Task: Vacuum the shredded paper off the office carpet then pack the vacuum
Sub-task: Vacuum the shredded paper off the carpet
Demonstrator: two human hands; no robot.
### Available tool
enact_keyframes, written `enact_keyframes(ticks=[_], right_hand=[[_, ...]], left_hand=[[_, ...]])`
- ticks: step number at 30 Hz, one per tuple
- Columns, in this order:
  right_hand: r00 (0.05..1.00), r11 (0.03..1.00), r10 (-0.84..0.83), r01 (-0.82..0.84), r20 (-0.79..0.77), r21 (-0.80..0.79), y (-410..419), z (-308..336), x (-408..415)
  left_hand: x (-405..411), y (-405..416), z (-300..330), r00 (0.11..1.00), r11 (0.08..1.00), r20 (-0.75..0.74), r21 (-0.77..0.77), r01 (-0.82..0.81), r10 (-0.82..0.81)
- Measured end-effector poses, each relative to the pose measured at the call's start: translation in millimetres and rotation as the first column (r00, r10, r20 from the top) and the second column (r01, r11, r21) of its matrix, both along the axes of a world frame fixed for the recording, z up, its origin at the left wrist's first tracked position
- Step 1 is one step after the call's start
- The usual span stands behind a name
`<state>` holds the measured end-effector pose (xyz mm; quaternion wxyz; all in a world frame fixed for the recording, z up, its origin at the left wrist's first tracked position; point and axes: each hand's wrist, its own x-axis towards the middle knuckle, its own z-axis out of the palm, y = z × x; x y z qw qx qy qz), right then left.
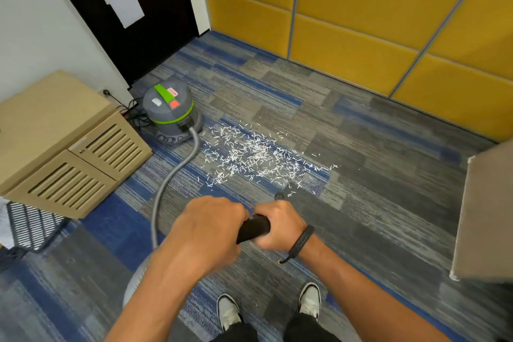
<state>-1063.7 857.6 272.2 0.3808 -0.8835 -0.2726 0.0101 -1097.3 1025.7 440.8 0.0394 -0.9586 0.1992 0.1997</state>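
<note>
Both hands, left hand (206,230) and right hand (280,226), grip black cylindrical wand handle (254,228); nozzle apparently hidden; white shredded paper (258,157) lies scattered beside grey-green canister vacuum (169,111).

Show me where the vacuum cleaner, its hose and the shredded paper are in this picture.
vacuum cleaner (169,108), head view, on the grey drum under the green handle.
hose (177,169), head view, on the middle of the grey tube lying over the carpet.
shredded paper (258,155), head view, on the dense middle of the white scatter.

A tan cabinet with louvred doors (69,147) stands at the left by a dark door (133,22), yellow padded wall panels (361,22) line the back, and a grey board (485,216) stands at the right.
</note>
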Motion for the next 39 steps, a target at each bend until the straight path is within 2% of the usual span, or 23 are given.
enact_keyframes(ticks=[4,12,17,25,31,39], right_hand=[[1.000,1.000,-0.015,0.015,0.023,0.005,-29,4,1],[0.999,0.993,-0.041,0.045,0.034,-0.108,-90,-7,1],[0.996,0.993,-0.074,0.079,0.057,-0.090,-117,-13,5],[0.997,0.998,-0.014,0.018,0.076,-0.052,-115,-12,16],[0.992,0.993,0.073,-0.062,0.107,-0.100,-101,-23,22],[0.985,0.985,0.166,-0.163,0.045,-0.060,-80,-16,25]], left_hand=[[4,-26,1,1.000,1.000,-0.012,-0.010,0.007,-0.007],[9,-73,-15,0.999,0.995,-0.022,-0.099,0.026,-0.028],[14,-100,-20,0.999,0.993,-0.002,-0.111,0.038,-0.038],[12,-107,-17,1.000,0.998,0.014,-0.057,-0.022,0.023],[2,-97,-20,0.996,0.996,0.024,-0.006,-0.089,0.089],[-11,-92,-16,0.986,0.985,0.047,0.057,-0.160,0.157]])
